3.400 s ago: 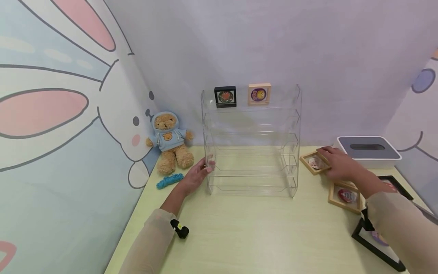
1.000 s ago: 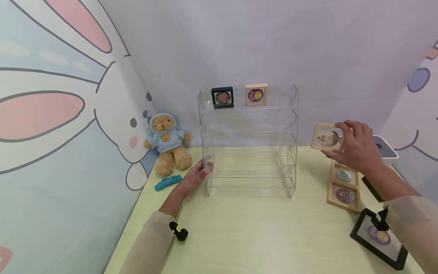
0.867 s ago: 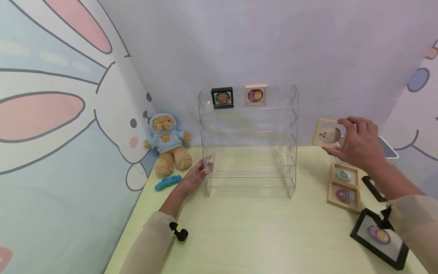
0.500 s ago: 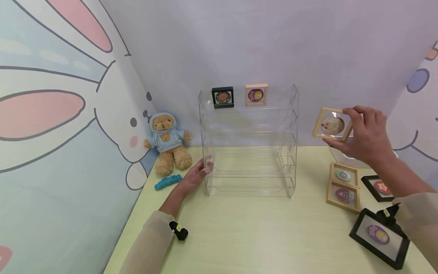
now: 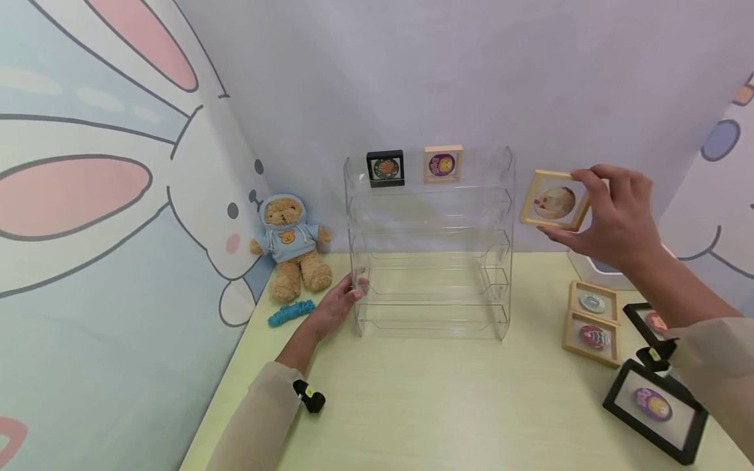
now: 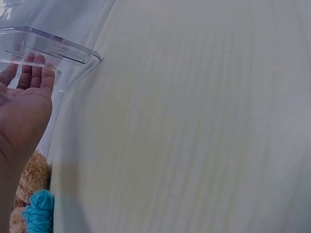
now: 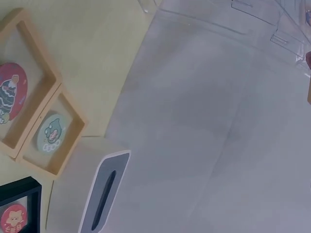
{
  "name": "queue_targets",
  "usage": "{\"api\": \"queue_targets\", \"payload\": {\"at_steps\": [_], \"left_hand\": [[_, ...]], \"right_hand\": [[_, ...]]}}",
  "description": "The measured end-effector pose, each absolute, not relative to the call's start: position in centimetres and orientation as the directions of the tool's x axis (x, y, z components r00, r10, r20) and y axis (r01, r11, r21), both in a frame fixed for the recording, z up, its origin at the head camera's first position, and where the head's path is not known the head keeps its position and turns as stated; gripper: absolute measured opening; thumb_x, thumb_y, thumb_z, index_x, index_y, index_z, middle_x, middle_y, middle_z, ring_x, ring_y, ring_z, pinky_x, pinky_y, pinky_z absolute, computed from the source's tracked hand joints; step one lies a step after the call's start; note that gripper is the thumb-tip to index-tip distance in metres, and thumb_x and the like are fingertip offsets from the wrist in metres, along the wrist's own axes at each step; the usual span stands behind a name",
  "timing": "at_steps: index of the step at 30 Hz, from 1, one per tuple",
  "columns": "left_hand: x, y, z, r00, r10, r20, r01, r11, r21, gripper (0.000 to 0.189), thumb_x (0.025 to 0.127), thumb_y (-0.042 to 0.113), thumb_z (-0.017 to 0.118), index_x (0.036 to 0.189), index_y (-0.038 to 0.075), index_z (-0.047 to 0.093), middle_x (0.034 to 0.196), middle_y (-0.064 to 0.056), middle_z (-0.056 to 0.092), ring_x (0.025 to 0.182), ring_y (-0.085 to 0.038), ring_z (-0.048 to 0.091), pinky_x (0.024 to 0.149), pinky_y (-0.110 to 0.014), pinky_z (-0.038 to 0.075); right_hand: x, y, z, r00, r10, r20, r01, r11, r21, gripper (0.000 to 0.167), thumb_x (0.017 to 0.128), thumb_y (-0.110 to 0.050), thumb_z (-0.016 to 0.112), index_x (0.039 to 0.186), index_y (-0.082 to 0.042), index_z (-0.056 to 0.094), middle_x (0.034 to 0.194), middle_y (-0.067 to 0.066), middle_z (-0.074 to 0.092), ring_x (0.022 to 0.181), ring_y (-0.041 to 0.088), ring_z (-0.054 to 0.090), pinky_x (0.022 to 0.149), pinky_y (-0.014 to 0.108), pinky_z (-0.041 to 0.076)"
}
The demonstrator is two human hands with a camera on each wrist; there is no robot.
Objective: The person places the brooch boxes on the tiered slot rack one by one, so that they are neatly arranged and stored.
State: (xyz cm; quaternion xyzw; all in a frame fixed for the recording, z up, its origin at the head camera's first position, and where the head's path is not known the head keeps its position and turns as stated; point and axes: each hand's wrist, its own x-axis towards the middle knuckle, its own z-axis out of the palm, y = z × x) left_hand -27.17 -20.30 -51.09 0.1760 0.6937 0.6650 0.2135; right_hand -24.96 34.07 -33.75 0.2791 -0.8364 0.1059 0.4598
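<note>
My right hand (image 5: 621, 216) pinches a light wooden picture frame (image 5: 555, 201) with a round cream badge behind its clear pane. It is raised to the right of a clear acrylic display rack (image 5: 432, 304). My left hand (image 5: 336, 306) touches the rack's left side low down, its fingers fairly straight in the left wrist view. On the rack's top tier stand a small black frame (image 5: 385, 169) and a small wooden frame (image 5: 443, 164), each with a round badge. In the right wrist view the held frame is almost wholly out of sight.
At the right lie two wooden frames (image 5: 591, 356), a large black frame (image 5: 654, 409) and another black frame (image 5: 633, 313) partly behind the arm. A white tissue box (image 7: 73, 174) stands behind them. A teddy bear (image 5: 292, 242) and blue yarn (image 5: 291, 313) are at the left.
My right hand has picked the wooden frame up from the table's right side, lifted it upright, and lately moved it up and left toward the rack. The left hand has stayed at the rack.
</note>
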Motion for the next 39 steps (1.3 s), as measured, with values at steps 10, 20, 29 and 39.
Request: {"api": "queue_targets", "payload": {"at_steps": [10,20,29,39], "left_hand": [[-27.2,-20.3,-51.2,-0.85,0.524,-0.06,-0.05,0.033,0.998,0.069,0.119,0.025,0.045,0.179,0.016,0.012,0.173,-0.024,0.027,0.168,-0.041,0.023,0.138,-0.06,0.011],[-27.2,-20.4,-51.3,-0.858,0.51,-0.058,-0.018,0.082,0.996,0.068,0.119,0.03,0.048,0.179,0.022,0.017,0.175,-0.026,0.029,0.167,-0.04,0.029,0.138,-0.059,0.018],[-27.6,-20.1,-51.3,-0.86,0.508,-0.057,-0.006,0.101,0.995,0.07,0.118,0.032,0.051,0.179,0.02,0.018,0.172,-0.02,0.035,0.166,-0.041,0.032,0.137,-0.06,0.02],[-27.5,-20.4,-51.6,-0.857,0.513,-0.043,-0.003,0.078,0.997,0.075,0.115,0.044,0.058,0.178,0.025,0.022,0.173,-0.023,0.033,0.166,-0.042,0.031,0.137,-0.059,0.019]], "right_hand": [[-26.4,30.5,-32.4,-0.292,-0.469,0.833,-0.622,0.755,0.207,0.105,0.098,-0.085,0.048,0.145,0.008,0.057,0.132,0.035,0.053,0.116,0.055,0.044,0.093,0.075,0.029],[-27.7,26.4,-31.9,-0.274,-0.561,0.781,-0.631,0.718,0.294,0.093,0.103,-0.075,0.051,0.149,0.006,0.054,0.133,0.032,0.053,0.116,0.053,0.046,0.098,0.074,0.03],[-29.0,22.3,-32.1,-0.255,-0.618,0.744,-0.581,0.713,0.393,0.114,0.058,-0.042,0.11,0.147,0.004,0.055,0.134,0.026,0.056,0.114,0.046,0.05,0.1,0.071,0.038],[-30.9,17.9,-31.6,-0.304,-0.618,0.725,-0.53,0.742,0.41,0.111,0.071,-0.048,0.104,0.156,0.0,0.051,0.145,0.024,0.053,0.125,0.042,0.05,0.106,0.071,0.04]]}}
